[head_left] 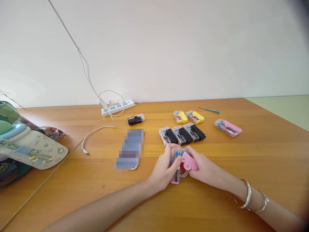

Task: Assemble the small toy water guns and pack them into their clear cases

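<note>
A pink and clear folding toy water gun (190, 161) is held between both hands, partly unfolded, with a red part showing near its trigger loop. My left hand (166, 167) grips its clear side, thumb on top. Around the pink side is my right hand (201, 162), fingers partly hidden. Just beyond the hands lie three black and clear folded water guns (184, 134) in a row. Behind them rest two yellow and clear ones (182, 117). Another pink folded gun (228, 128) lies to the right, and a single black one (136, 119) to the left.
A small teal screwdriver (209, 110) lies at the back right. Left of my hands is a phone (130, 149) with a blurred screen. A white power strip (118, 108) with cables stands by the wall. A cream tumbler (45, 149) lies at the far left.
</note>
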Demonstrator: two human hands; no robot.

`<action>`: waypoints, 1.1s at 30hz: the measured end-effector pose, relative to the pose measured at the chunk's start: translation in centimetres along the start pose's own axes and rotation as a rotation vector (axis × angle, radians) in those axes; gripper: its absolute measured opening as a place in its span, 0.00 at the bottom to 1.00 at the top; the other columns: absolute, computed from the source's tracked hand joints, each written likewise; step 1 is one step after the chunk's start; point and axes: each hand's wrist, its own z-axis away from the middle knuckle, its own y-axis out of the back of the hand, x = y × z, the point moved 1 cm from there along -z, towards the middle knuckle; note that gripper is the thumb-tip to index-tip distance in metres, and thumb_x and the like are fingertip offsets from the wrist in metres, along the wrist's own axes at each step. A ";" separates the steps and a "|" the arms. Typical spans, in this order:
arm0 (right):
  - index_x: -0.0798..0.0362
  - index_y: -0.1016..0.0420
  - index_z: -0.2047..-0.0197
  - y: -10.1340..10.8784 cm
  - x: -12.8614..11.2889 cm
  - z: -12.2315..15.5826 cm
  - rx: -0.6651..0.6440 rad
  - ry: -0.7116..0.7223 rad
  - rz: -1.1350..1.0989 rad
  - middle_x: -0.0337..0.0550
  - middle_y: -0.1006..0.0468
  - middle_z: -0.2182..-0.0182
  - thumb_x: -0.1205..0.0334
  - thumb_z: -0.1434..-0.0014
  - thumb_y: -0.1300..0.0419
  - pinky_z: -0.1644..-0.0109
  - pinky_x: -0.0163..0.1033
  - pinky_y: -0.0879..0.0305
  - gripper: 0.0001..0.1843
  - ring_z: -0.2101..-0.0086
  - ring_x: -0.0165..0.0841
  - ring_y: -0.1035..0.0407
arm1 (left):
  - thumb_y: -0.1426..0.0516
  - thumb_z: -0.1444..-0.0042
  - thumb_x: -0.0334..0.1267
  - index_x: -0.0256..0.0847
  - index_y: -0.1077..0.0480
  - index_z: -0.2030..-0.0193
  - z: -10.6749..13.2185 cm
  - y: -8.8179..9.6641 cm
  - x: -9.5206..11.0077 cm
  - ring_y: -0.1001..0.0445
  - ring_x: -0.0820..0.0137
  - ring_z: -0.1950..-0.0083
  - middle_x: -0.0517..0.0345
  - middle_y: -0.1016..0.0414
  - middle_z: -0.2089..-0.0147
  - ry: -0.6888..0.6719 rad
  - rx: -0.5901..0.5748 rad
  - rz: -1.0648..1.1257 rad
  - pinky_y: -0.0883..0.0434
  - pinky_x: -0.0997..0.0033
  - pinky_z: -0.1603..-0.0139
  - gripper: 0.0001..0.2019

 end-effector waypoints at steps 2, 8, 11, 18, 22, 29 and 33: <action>0.50 0.43 0.55 0.6 -0.2 0.2 -0.103 -0.002 -0.063 0.36 0.31 0.65 0.73 0.48 0.47 0.65 0.34 0.38 0.18 0.69 0.29 0.36 | 0.52 0.38 0.41 0.44 0.43 0.51 -0.1 0.0 0.1 0.31 0.71 0.66 0.61 0.31 0.64 0.004 0.013 0.045 0.32 0.71 0.61 0.10; 0.48 0.52 0.44 1.3 -0.1 0.4 -0.150 -0.033 -0.188 0.37 0.31 0.65 0.60 0.38 0.48 0.63 0.36 0.36 0.22 0.70 0.28 0.36 | 0.56 0.37 0.46 0.45 0.46 0.49 -0.3 0.0 0.0 0.30 0.72 0.72 0.62 0.32 0.67 0.040 0.039 0.194 0.30 0.72 0.67 0.12; 0.48 0.55 0.42 1.4 -0.2 0.3 -0.107 -0.026 -0.192 0.37 0.31 0.65 0.58 0.38 0.48 0.61 0.37 0.35 0.24 0.69 0.29 0.35 | 0.58 0.36 0.48 0.46 0.46 0.48 -0.2 0.2 0.1 0.28 0.69 0.69 0.62 0.29 0.67 0.033 0.090 0.002 0.32 0.69 0.63 0.14; 0.48 0.57 0.42 2.1 -0.4 0.2 -0.031 0.044 -0.239 0.45 0.31 0.54 0.53 0.38 0.48 0.55 0.43 0.33 0.27 0.60 0.36 0.31 | 0.59 0.35 0.47 0.46 0.50 0.42 0.0 0.3 0.4 0.26 0.65 0.70 0.66 0.28 0.77 0.024 -0.006 -0.167 0.34 0.66 0.61 0.18; 0.50 0.62 0.39 1.1 -0.3 0.1 -0.030 0.053 -0.149 0.47 0.30 0.55 0.52 0.40 0.47 0.53 0.45 0.33 0.33 0.57 0.37 0.31 | 0.57 0.36 0.43 0.45 0.49 0.43 0.0 0.1 0.3 0.25 0.67 0.68 0.63 0.24 0.72 -0.017 -0.019 -0.096 0.34 0.67 0.59 0.15; 0.45 0.55 0.40 0.1 0.1 0.0 0.430 0.181 0.452 0.52 0.40 0.42 0.57 0.48 0.42 0.56 0.48 0.32 0.36 0.50 0.45 0.34 | 0.51 0.39 0.42 0.47 0.47 0.44 0.0 0.0 0.2 0.29 0.69 0.68 0.62 0.25 0.62 -0.043 0.024 -0.225 0.35 0.71 0.65 0.17; 0.45 0.52 0.39 0.4 0.5 0.0 0.483 0.295 0.599 0.48 0.37 0.45 0.64 0.49 0.45 0.62 0.41 0.30 0.35 0.54 0.40 0.32 | 0.49 0.42 0.41 0.45 0.42 0.48 -0.1 -0.1 -0.1 0.31 0.70 0.70 0.61 0.28 0.65 -0.063 0.008 -0.303 0.35 0.73 0.68 0.15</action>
